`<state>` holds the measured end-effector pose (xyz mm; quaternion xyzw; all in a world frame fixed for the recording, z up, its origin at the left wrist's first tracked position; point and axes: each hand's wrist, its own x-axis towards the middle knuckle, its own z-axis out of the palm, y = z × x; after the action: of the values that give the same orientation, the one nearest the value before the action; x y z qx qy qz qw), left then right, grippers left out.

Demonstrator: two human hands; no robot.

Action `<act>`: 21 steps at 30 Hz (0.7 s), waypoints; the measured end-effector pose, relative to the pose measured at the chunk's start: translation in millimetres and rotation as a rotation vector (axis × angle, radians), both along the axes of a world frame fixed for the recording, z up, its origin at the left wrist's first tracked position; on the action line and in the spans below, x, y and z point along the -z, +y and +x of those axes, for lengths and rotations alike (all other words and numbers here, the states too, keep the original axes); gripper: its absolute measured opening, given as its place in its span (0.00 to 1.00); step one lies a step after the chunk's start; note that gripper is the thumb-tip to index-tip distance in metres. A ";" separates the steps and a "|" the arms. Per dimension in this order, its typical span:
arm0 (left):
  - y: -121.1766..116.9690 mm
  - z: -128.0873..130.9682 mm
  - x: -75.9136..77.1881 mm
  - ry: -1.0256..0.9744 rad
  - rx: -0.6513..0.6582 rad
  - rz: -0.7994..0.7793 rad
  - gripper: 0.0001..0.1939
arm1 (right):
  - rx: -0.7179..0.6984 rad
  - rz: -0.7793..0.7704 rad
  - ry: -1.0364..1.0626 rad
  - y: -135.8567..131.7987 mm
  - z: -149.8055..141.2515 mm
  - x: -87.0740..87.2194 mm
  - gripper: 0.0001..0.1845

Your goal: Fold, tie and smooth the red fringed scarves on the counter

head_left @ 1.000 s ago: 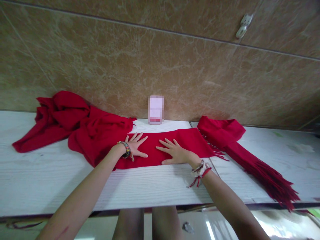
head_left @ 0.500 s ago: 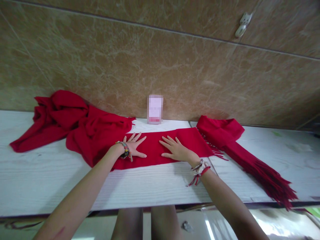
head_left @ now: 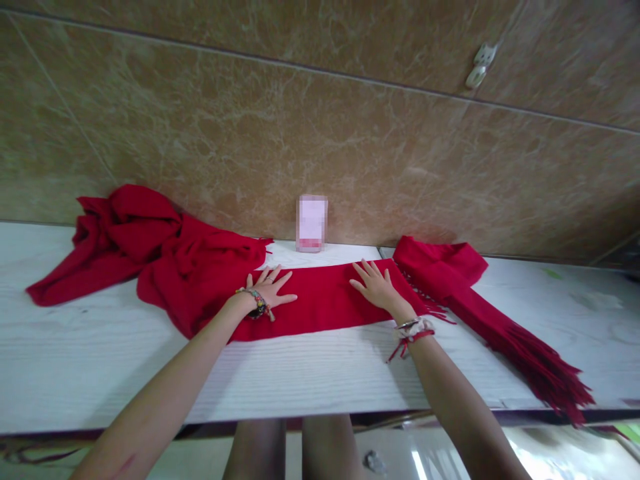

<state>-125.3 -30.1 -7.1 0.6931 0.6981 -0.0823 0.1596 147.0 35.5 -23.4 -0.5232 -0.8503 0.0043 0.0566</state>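
A red scarf (head_left: 323, 300) lies as a flat band in front of me, with a fringe at its right end. My left hand (head_left: 269, 288) rests spread on its left part, fingers apart, beside a bunched heap of red cloth (head_left: 173, 263). Near the fringed end my right hand (head_left: 376, 287) lies flat on the band, its fingers also spread. To the right, another red scarf (head_left: 467, 297) is folded at an angle, its long fringe (head_left: 555, 377) hanging over the front edge. Whether the heap and the flat band are one piece, I cannot tell.
The white wood-grain table (head_left: 300, 380) runs along a brown tiled wall (head_left: 225, 133). A pale, blurred-out upright item (head_left: 312, 223) leans at the wall behind the band. A white hook (head_left: 481, 65) is fixed high on the tiles.
My right hand has slid to the right along the flat red scarf, towards its fringed end. The left hand stays in place on the cloth.
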 end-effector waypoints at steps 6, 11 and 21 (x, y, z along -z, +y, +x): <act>0.1 0.0 1.5 -0.009 -0.001 0.013 0.40 | -0.039 -0.017 -0.002 6.0 1.3 2.6 0.26; 0.2 -0.9 -0.2 -0.010 0.007 0.001 0.42 | 0.071 0.028 -0.029 19.7 23.7 6.8 0.25; -0.5 -0.3 -0.1 -0.047 -0.003 0.001 0.42 | -0.197 0.102 0.097 -10.5 -24.9 -4.2 0.28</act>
<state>-125.7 -30.6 -7.1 0.6938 0.6953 -0.0655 0.1758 122.2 25.0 -19.3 -0.4326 -0.8930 -0.0082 0.1237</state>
